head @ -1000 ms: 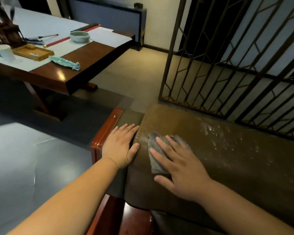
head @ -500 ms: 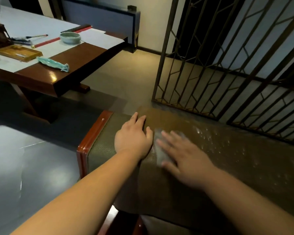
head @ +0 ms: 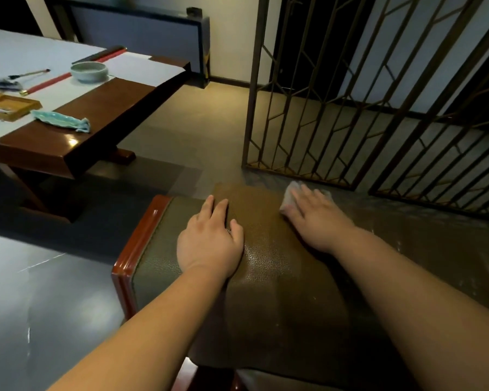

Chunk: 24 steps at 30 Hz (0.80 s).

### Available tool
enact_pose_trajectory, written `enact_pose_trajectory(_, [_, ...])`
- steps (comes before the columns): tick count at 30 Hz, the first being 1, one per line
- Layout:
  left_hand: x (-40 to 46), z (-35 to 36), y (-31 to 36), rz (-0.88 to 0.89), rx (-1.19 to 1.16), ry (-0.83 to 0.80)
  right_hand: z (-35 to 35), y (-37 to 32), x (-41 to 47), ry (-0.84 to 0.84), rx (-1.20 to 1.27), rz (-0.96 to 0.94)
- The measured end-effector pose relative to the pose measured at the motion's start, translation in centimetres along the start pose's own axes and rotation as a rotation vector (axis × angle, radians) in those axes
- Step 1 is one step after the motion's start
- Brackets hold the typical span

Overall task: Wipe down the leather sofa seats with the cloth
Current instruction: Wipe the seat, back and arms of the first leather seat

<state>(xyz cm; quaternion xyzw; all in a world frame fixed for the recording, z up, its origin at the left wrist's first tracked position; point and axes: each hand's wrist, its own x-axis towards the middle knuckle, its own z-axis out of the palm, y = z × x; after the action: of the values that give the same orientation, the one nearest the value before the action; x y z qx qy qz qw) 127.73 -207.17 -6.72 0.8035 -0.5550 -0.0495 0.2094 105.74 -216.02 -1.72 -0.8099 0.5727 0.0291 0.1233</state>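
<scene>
Hands: 2, fingers flat | left [head: 209,246] on sofa [head: 268,266] | right [head: 314,218] presses 1 cloth [head: 290,196]

We note pebbled, faintly shiny brown leather on the sofa [head: 268,266], glossy lacquered red-brown wood on its armrest rail [head: 141,238], soft grey cloth [head: 290,194], polished dark wood counter [head: 105,114], matt white paper [head: 20,55].

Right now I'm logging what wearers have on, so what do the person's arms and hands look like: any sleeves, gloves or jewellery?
Both forearms are bare, with no sleeves in view and no gloves. The left hand seems to carry a small ring on one finger, too blurred to confirm. The right hand shows nothing worn.
</scene>
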Motion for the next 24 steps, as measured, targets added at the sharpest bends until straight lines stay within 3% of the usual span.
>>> enact_pose_trajectory(3, [0.0, -0.1, 0.0, 0.004, 0.006, 0.007, 0.5, 0.2, -0.8, 0.018, 0.007, 0.062])
enact_pose_trajectory(6, [0.2, 0.2, 0.0, -0.002, 0.015, 0.003, 5.1, -3.0, -7.7, 0.100, -0.066, -0.173])
enact_pose_trajectory(9, [0.2, 0.1, 0.1, 0.003, 0.026, 0.007, 5.1, -2.4, -9.6, 0.068, -0.109, -0.324])
enact_pose_trajectory(10, [0.2, 0.0, 0.2, -0.001, 0.023, 0.005, 3.9, -1.0, -8.5, 0.083, -0.121, -0.296])
enact_pose_trajectory(14, [-0.3, -0.3, 0.4, -0.006, 0.001, 0.011, -0.9, 2.7, -4.2, 0.003, -0.018, 0.118])
enact_pose_trajectory(16, [-0.3, -0.3, 0.4, -0.004, 0.000, 0.016, 0.7, 0.6, -5.6, -0.009, -0.061, 0.064])
enact_pose_trajectory(20, [0.0, -0.1, 0.3, -0.006, 0.006, 0.021, 5.7, -4.0, -12.1, -0.020, -0.057, -0.359])
enact_pose_trajectory(22, [-0.2, -0.1, 0.3, -0.007, 0.003, 0.027, 4.5, -2.2, -10.9, 0.029, -0.119, -0.349])
enact_pose_trajectory(24, [-0.2, -0.1, 0.3, -0.013, 0.003, 0.034, 2.2, 0.8, -8.0, 0.082, -0.096, -0.145])
